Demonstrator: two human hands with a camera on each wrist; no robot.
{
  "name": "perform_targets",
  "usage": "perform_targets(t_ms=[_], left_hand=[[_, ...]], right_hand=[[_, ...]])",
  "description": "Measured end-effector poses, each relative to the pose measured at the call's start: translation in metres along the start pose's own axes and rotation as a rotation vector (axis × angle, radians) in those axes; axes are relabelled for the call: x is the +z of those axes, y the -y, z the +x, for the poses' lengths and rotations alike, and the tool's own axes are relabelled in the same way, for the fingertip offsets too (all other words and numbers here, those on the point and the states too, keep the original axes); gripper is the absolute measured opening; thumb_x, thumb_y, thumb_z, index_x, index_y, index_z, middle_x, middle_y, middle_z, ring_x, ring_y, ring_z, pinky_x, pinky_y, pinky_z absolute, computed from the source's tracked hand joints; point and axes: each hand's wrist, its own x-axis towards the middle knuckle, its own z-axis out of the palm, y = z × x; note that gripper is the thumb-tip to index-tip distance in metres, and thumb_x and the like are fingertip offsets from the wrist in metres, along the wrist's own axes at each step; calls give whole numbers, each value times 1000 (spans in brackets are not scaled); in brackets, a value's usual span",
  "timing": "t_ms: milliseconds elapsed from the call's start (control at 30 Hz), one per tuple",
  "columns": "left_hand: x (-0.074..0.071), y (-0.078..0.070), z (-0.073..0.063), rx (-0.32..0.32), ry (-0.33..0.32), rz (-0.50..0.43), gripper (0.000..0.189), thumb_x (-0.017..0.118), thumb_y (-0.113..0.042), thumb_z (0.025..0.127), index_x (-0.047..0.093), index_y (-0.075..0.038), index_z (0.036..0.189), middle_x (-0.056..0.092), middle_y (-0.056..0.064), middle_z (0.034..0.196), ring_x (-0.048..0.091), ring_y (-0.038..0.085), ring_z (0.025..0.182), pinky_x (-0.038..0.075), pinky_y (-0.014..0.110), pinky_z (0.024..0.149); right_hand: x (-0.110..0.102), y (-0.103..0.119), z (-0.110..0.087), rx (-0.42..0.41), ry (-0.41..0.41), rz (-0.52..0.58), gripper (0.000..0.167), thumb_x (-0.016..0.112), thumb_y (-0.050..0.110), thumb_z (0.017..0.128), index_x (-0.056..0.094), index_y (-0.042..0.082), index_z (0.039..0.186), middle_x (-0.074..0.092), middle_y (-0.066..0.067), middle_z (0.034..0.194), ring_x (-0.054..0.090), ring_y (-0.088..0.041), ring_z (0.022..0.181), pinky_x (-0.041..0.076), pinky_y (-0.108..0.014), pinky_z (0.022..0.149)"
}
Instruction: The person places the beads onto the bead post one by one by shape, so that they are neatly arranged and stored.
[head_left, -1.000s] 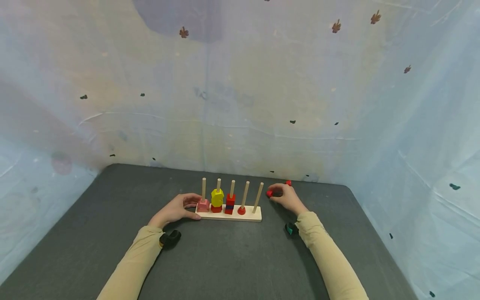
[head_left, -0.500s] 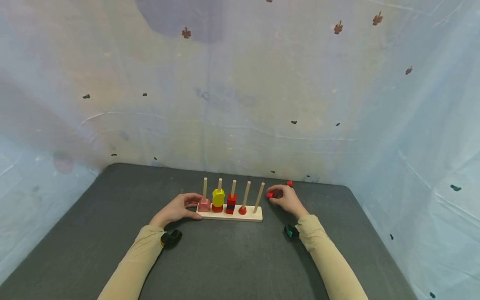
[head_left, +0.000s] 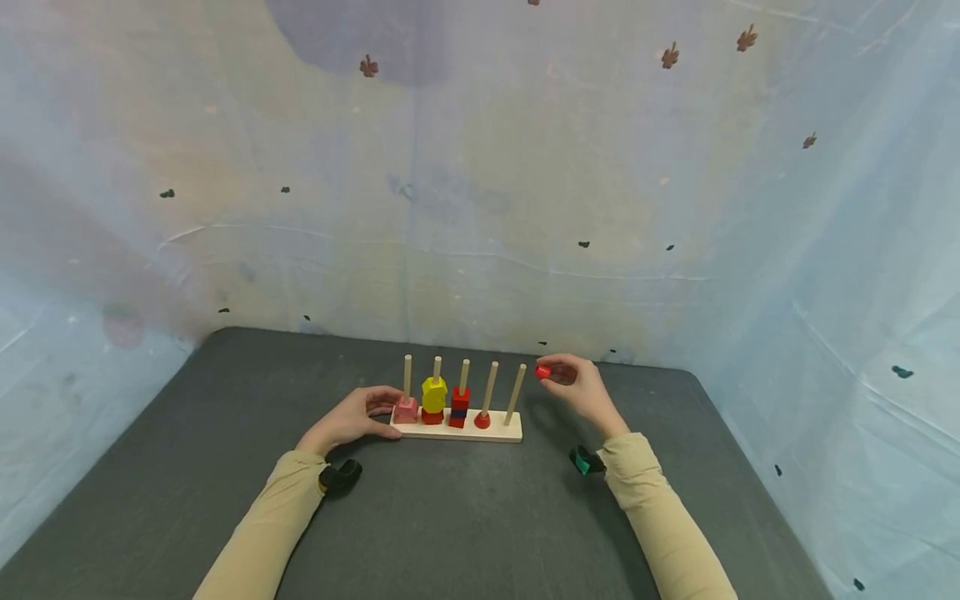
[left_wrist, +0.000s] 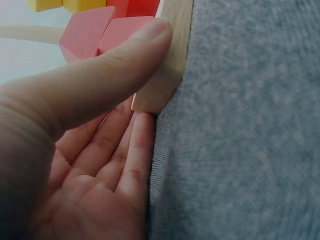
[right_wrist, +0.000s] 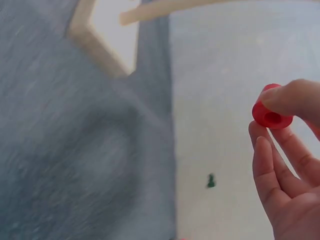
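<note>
A wooden peg stand (head_left: 456, 432) with a row of upright pegs lies on the table. My left hand (head_left: 353, 420) grips its left end, thumb (left_wrist: 145, 42) along the front and fingers behind. Pink blocks (head_left: 406, 412) sit on the leftmost peg. Beside them are yellow pieces (head_left: 434, 396) over red, then a red and dark blue stack (head_left: 459, 407), then a low red piece (head_left: 482, 421). The rightmost peg (head_left: 515, 396) is bare. Right of it, my right hand (head_left: 581, 388) pinches a red bead (right_wrist: 267, 112) in the air between thumb and fingers; its hole shows.
The dark grey table (head_left: 465, 525) runs back to a pale hanging sheet (head_left: 480, 208), which also closes off both sides. A sliver of red shows at the bottom edge of the right wrist view. Black wrist devices (head_left: 341, 478) sit at both cuffs.
My right hand has lifted the red bead off the table, up and slightly right. The other red piece behind it is now hidden in the head view. My left hand stays put.
</note>
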Motion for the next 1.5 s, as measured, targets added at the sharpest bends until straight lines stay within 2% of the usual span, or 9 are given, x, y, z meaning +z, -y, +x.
perform_targets(t_ms=[133,267,367,467,633,733,967,1267,1500], left_hand=[[-1,0,-1,-11,3,-5,70,85,-22,72,54,-3,132,55,15,130,53,32,118,43,48,102],[0,0,-1,-14,4,-5,70,85,-22,72,54,-3,132,55,15,130,53,32,119,42,48,102],[0,-1,-1,-12,6,-5,70,85,-22,72,54,-3,132,55,15,130,53,32,119,42,48,102],[0,-2,-1,-13,6,-10,70,85,-21,72,54,-2,132,55,15,130,53,32,119,43,47,102],[0,-2,0,-6,7,-4,70,86,-20,72,54,-2,132,56,15,129,53,32,118,43,47,101],[0,-1,1,-3,9,6,70,86,-20,71,54,-2,131,56,14,129,54,31,118,44,47,101],[0,-2,0,-11,9,6,70,85,-21,72,54,-2,132,56,14,129,53,31,118,43,47,102],[-2,-1,-1,-5,15,-10,69,85,-20,72,54,-2,131,55,15,130,53,31,118,43,47,102],[-3,-4,-1,0,15,-18,69,86,-17,71,54,-2,131,55,15,129,53,31,118,44,47,101]], right_hand=[[-4,19,0,-67,-17,62,36,69,-2,86,64,1,121,64,-15,114,63,-28,102,54,-40,89],[-8,50,-2,-127,-36,118,34,66,-5,87,61,-6,120,62,-23,114,61,-36,104,52,-44,90],[-10,71,-2,-128,-63,151,34,68,-4,86,61,-9,119,63,-24,113,61,-37,103,53,-41,88],[-9,80,-1,-125,-87,220,36,69,-3,86,59,-10,120,62,-24,114,61,-37,105,53,-35,89],[2,77,5,-151,-94,370,38,69,-6,84,56,-14,120,60,-26,114,61,-36,106,54,-34,87],[10,72,7,-164,-79,436,38,70,-4,84,57,-11,119,60,-25,114,62,-33,104,55,-35,85],[25,73,8,-190,-1,514,34,68,-4,86,57,-7,118,58,-27,113,63,-27,102,56,-34,84],[37,92,4,-167,60,480,31,65,-10,86,53,-12,114,57,-33,112,65,-28,97,55,-29,73],[40,103,0,-167,77,442,31,66,-9,86,53,-12,114,57,-29,110,62,-41,97,54,-30,73]])
